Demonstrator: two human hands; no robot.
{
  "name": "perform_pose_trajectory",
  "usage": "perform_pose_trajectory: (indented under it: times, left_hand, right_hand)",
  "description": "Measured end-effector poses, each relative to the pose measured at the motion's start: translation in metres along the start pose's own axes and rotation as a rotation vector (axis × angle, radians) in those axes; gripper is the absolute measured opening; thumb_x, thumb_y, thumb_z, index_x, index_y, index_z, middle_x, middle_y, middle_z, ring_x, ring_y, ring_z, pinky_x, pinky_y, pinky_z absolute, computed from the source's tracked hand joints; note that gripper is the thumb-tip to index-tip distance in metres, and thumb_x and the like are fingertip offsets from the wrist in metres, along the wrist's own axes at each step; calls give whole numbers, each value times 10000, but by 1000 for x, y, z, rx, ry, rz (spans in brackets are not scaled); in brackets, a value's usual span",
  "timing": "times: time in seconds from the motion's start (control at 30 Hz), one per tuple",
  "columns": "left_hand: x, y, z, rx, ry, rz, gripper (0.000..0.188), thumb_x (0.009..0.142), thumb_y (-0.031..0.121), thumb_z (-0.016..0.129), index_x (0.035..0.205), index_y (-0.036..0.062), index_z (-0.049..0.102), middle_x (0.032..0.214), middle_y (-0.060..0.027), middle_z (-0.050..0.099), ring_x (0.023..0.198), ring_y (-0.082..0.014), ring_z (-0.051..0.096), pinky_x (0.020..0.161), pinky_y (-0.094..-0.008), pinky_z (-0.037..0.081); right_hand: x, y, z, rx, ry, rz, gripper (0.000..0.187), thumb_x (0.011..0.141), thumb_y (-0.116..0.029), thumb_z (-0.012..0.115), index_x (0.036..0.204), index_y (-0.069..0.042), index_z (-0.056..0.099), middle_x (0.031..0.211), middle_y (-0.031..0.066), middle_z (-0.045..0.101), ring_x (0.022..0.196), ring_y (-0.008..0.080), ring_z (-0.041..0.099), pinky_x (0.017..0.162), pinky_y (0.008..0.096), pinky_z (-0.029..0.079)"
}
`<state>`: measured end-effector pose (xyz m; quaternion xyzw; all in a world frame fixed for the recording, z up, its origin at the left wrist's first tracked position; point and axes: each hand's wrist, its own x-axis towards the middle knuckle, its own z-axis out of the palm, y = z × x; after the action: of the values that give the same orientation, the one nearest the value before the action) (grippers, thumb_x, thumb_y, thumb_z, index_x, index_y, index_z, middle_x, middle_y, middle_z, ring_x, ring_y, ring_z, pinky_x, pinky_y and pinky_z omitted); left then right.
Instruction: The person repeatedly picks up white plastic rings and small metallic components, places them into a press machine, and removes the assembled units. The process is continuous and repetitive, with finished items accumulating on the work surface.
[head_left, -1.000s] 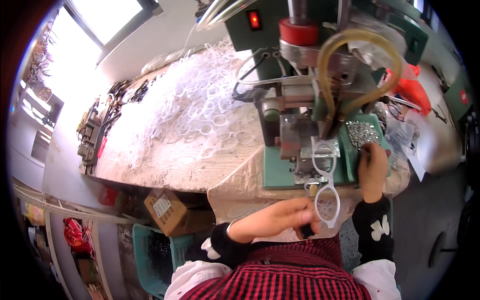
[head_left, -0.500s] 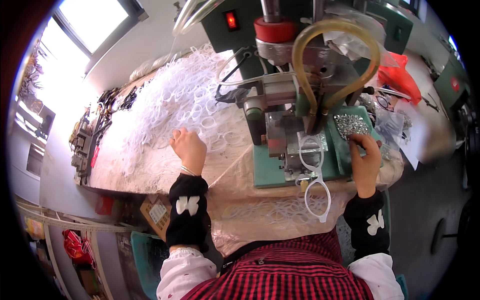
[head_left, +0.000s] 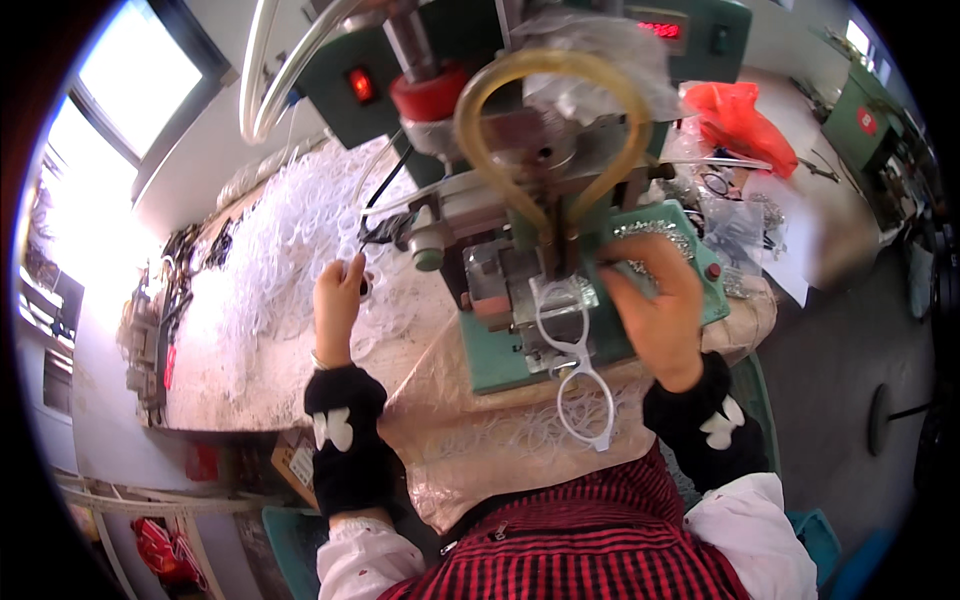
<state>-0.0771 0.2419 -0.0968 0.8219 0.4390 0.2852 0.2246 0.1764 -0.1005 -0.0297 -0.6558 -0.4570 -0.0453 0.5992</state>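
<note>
A white plastic eyeglass frame (head_left: 579, 352) hangs from the machine's metal jig (head_left: 490, 285), its upper ring under the press head and its lower ring sticking out toward me. My right hand (head_left: 660, 315) is just right of the jig, thumb and forefinger curled close together; any small part between them is too blurred to make out. Behind it, small silvery metal parts (head_left: 655, 232) lie in a green tray (head_left: 714, 305). My left hand (head_left: 338, 305) is closed beside a heap of white eyeglass frames (head_left: 300, 225), with a small dark thing at its fingers that I cannot identify.
The green press (head_left: 490, 365) carries a looped yellowish hose (head_left: 470, 120) and a red collar (head_left: 428, 95). More white frames lie on the brown sheet (head_left: 420, 440) before me. A red plastic bag (head_left: 740, 125) and clear bags lie to the right.
My right hand has left the metal parts in the tray and moved left toward the jig. My left hand now points upward with a dark thing at its fingers. The view has shifted.
</note>
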Motion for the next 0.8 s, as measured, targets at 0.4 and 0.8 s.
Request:
perform_pose_trajectory:
  times: [0.4, 0.8]
  left_hand:
    - [-86, 46, 9, -209, 240, -187, 328, 1059, 276, 559, 882, 1, 580, 735, -75, 688, 556, -86, 529, 517, -273, 417]
    - [-150, 238, 0, -3, 20, 1369, 407, 939, 444, 672, 881, 100, 462, 1017, -149, 726, 847, -259, 709, 825, -418, 636]
  right_hand:
    - [-1, -17, 36, 934, 63, 527, 422, 846, 67, 707, 1245, 28, 579, 1057, 64, 690, 938, 91, 645, 840, 230, 503]
    - [5, 12, 0, 277, -21, 141, 391, 866, 18, 663, 1254, -15, 620, 1181, 73, 681, 1072, 164, 641, 933, 300, 484]
